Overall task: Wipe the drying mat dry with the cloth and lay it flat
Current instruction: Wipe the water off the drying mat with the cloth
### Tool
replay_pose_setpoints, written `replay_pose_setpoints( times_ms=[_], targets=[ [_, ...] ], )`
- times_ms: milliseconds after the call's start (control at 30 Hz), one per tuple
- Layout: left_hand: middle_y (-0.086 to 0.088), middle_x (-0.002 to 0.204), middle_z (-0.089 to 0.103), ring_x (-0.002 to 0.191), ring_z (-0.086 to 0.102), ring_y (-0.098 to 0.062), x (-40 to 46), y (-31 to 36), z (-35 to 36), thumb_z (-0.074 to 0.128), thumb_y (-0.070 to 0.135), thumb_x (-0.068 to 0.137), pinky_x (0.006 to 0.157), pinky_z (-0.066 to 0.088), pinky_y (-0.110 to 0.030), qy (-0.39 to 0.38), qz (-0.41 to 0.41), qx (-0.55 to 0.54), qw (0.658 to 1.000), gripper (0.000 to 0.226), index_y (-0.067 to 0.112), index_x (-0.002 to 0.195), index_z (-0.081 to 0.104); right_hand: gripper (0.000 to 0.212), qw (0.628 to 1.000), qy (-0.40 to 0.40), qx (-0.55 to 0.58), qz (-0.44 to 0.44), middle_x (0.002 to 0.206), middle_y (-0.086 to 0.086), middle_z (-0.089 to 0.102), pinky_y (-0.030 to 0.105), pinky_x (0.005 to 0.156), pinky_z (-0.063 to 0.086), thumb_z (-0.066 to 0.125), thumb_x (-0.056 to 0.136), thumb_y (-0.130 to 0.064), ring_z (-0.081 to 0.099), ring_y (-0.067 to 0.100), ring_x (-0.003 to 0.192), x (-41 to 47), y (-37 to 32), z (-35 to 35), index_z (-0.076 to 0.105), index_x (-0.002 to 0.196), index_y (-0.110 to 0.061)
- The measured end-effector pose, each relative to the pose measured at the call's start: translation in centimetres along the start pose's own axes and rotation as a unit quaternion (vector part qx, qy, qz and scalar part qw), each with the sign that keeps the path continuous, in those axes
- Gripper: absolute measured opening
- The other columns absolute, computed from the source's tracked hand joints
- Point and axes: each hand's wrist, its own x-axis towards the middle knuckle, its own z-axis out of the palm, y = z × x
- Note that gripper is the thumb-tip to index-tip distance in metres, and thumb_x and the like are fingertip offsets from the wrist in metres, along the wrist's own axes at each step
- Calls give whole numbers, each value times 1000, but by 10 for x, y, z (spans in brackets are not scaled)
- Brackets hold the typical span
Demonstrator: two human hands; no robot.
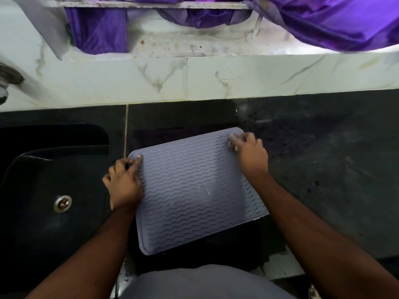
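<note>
Seemingly mid-wipe, left hand (125, 182) pinched the droplet-flecked drying mat (194, 190) at its left edge, right hand (250, 152) clutching something pale, likely cloth, far-right.

Mat (194, 190) on counter (323, 158), right of sink (32, 190)

Grey drying mat (194, 188) w/ wavy ridges is seen slightly askew on the dark table (323, 147), water drops on its surface. Its left edge is pinched by the left hand (125, 184); its far right corner is gripped by the right hand (250, 152). Black sink (32, 190) w/ metal drain (62, 203) sits left of the mat. Purple fabric (334, 20) is draped above the marble ledge (237, 76).
</note>
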Motion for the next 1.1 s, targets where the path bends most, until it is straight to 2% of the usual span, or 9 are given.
replay_pose_setpoints(
  times_ms=[100, 233, 333, 433, 600, 700, 800, 967, 1100],
  targets=[
    [-8, 130, 48, 112, 46, -35, -2, 0, 1, 40, 29, 90, 96, 34, -54, 5, 7, 36, 999, 53, 36, 140, 55, 52, 999, 16, -32, -21, 139, 10, 44, 45, 87, 45, 43, 103, -17, 47, 34, 108, -9, 18, 14, 42, 149, -41],
    [-8, 128, 55, 109, 49, -34, -6, 8, 2, 50, 20, 97, 94, 36, -53, 12, -2, 73, 997, 48, 31, 143, 54, 54, 996, 14, -50, 69, 136, 13, 43, 48, 87, 49, 46, 101, -18, 47, 37, 111, 3, 35, 4, 37, 151, -36],
    [-8, 130, 60, 112, 51, -34, -14, 18, 1, 51, 15, 96, 95, 39, -52, 5, -23, 81, 996, 49, 26, 144, 54, 51, 998, 13, 6, -65, 138, 12, 45, 48, 87, 51, 49, 102, -20, 48, 38, 111, -1, 27, 1, 41, 150, -36],
    [-7, 141, 58, 121, 53, -36, -23, 18, -4, 49, 17, 98, 100, 43, -52, -25, -60, 0, 998, 47, 26, 144, 54, 53, 985, -28, 14, -167, 144, 8, 46, 45, 93, 46, 46, 103, -20, 47, 37, 116, -18, 14, 11, 40, 151, -40],
    [-5, 144, 57, 128, 56, -30, -50, 4, -17, 59, 18, 96, 108, 44, -45, -33, -38, -56, 997, 42, 18, 138, 61, 55, 996, -7, 64, -61, 142, 16, 46, 48, 89, 48, 49, 102, -24, 50, 39, 113, -22, 17, 9, 34, 155, -21],
    [-2, 155, 45, 142, 44, -26, -65, -4, -10, 58, 20, 98, 116, 37, -46, -56, -17, -22, 998, 45, 17, 142, 57, 66, 984, 3, 170, -48, 146, 21, 39, 45, 104, 44, 57, 100, -23, 46, 39, 125, -31, -8, 1, 27, 155, -4],
    [3, 163, 30, 152, 24, -19, -69, 1, -13, 46, 25, 102, 121, 24, -50, -92, -32, 13, 995, 48, 20, 150, 47, 70, 950, -51, 299, -73, 146, 20, 34, 38, 118, 31, 67, 93, -26, 39, 35, 135, -51, -52, 5, 36, 151, -2],
    [2, 167, 20, 156, 4, -24, -68, 14, -26, 33, 27, 105, 122, 9, -54, -132, 5, 130, 983, 51, 17, 155, 35, 60, 964, -77, 212, -141, 136, 13, 46, 49, 110, 37, 59, 95, -43, 43, 34, 126, -88, -77, 28, 45, 150, -22],
    [10, 169, -7, 155, -13, -24, -67, 8, -29, 32, 24, 106, 124, 2, -55, -169, 58, 117, 977, 57, 22, 161, 19, 52, 964, -90, 197, -153, 132, 15, 51, 45, 106, 44, 58, 97, -20, 51, 32, 120, -91, -82, 21, 46, 148, -23]
  ],
)
